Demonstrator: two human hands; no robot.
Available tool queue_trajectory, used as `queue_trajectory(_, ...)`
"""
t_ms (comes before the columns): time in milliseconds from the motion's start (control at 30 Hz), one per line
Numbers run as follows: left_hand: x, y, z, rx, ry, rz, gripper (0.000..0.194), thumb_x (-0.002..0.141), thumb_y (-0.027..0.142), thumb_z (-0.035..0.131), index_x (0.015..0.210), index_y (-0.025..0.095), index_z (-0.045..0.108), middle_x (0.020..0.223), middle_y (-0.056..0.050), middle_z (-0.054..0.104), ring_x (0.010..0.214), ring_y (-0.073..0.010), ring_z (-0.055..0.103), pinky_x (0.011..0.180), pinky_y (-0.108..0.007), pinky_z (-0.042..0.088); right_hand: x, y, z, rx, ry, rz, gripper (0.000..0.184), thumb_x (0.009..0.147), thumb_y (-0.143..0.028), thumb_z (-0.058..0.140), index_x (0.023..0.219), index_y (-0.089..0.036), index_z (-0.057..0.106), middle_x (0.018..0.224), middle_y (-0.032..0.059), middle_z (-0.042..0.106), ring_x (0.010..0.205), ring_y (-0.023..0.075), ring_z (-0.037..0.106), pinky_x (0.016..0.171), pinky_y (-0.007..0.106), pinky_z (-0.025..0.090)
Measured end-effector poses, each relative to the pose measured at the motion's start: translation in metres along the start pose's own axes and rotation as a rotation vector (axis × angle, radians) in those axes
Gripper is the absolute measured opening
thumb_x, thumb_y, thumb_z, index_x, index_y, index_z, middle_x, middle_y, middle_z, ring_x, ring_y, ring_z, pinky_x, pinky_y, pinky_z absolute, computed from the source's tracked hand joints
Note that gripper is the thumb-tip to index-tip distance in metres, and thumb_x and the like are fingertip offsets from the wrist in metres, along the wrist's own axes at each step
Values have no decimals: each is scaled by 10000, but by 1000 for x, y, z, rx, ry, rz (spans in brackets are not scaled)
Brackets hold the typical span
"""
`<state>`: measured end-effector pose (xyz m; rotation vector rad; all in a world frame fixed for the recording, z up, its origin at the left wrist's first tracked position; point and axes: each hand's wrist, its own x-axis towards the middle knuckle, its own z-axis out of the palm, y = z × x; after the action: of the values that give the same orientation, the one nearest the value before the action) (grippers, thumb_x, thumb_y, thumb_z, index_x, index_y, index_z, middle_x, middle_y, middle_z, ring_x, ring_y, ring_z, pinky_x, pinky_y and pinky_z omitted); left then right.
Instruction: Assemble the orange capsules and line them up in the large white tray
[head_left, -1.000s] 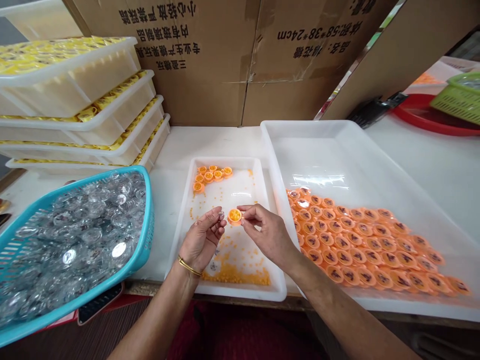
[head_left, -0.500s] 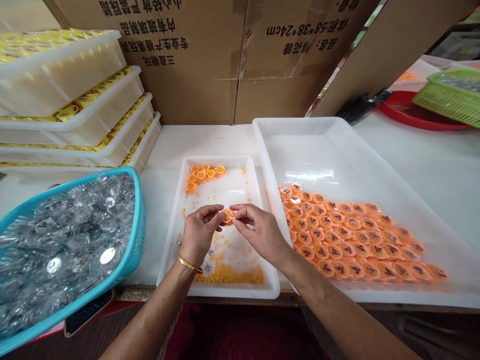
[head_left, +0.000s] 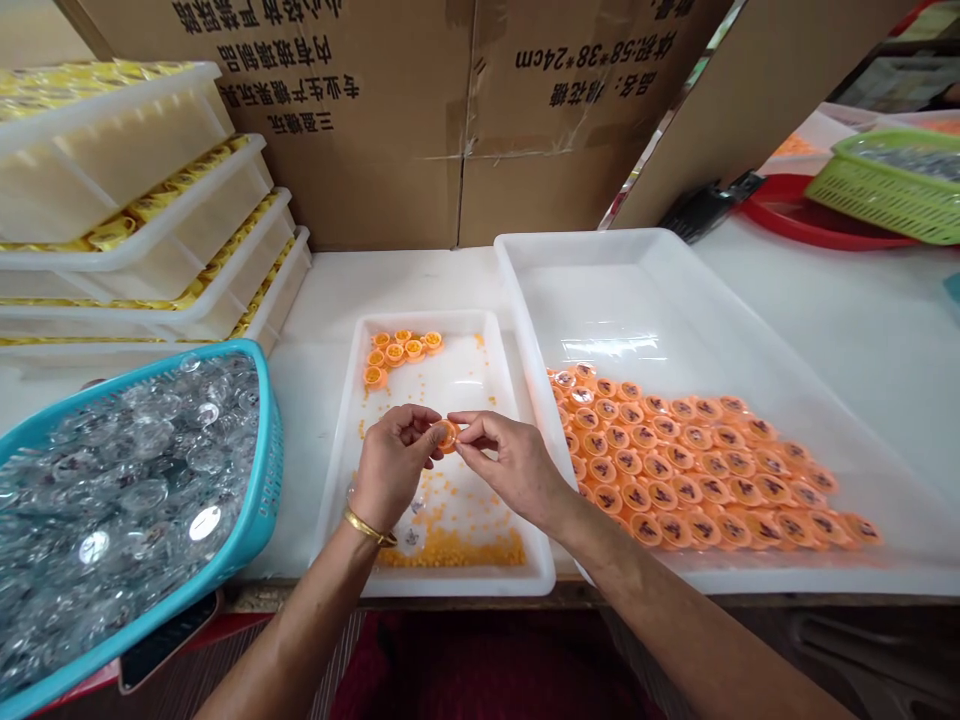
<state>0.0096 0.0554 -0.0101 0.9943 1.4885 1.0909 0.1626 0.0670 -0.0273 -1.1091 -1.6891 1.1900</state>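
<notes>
Between my two hands is a small orange plastic cup (head_left: 448,437), held above the narrow white tray (head_left: 341,400). My left hand (head_left: 394,460) pinches its left side with thumb and fingers; a gold bangle circles that wrist. From the other side, my right hand (head_left: 510,460) grips the cup's edge with its fingertips. The fingers partly hide the cup. At the tray's far left corner stand several orange cups (head_left: 395,353) filled with yellow-orange bits. More loose orange bits (head_left: 465,548) lie heaped along the near edge, with a few clear pieces beside them.
A blue basket (head_left: 268,440) of clear plastic domes stands at left, before stacked white trays (head_left: 247,235) of yellow pieces. On the right, a large white tray (head_left: 517,290) holds rows of covered orange cups (head_left: 675,470). Cardboard boxes (head_left: 390,190) wall the back; a green basket (head_left: 877,190) sits beyond.
The whole view has shifted slightly, so things appear a little further left. Both hands stay on the orange cup; the grip looks nearly the same.
</notes>
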Motion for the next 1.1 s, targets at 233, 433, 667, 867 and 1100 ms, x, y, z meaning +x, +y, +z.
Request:
queue_trajectory(233, 4, 2, -2, -17, -49, -19, 187, 681, 296, 697, 716, 152, 584, 522, 40, 573, 470, -81, 540, 426, -176, 367, 0, -2, -1, 156, -36, 38, 66, 782, -223, 638, 793, -184, 586, 1089, 90, 655, 941, 177, 664, 841, 347, 540)
queue_trajectory(433, 0, 0, 8, 34, -39, 74, 225, 725, 364, 675, 758, 173, 559, 577, 46, 573, 477, -77, 539, 440, -181, 373, 2, -1, -2, 306, 10, 145, 204, 764, -318, 677, 710, -176, 541, 1075, 88, 625, 960, 186, 641, 810, 345, 529)
queue_trajectory(667, 2, -5, 10, 203, 84, 158, 319, 693, 396, 707, 933, 190, 660, 912, -40, 638, 613, -90, 552, 555, -218, 453, 5, 0, -6, 537, 36, 221, 266, 720, -278, 719, 821, -208, 483, 986, 36, 642, 897, 153, 634, 842, 354, 504)
queue_trajectory(867, -1, -3, 5, 83, -216, 121, 409, 790, 453, 605, 1052, 148, 676, 842, -65, 691, 752, -173, 627, 656, -292, 531, 4, -4, -7, 545, 48, 204, 300, 699, -280, 727, 860, -216, 483, 977, 27, 628, 851, 143, 610, 795, 332, 499)
queue_trajectory(1100, -3, -3, 7, 190, -109, 225, 286, 773, 360, 635, 967, 159, 696, 848, -67, 692, 751, -184, 651, 707, -301, 530, 6, -2, -5, 492, 42, 141, 254, 731, -265, 676, 875, -226, 470, 947, 22, 630, 838, 151, 610, 784, 346, 516)
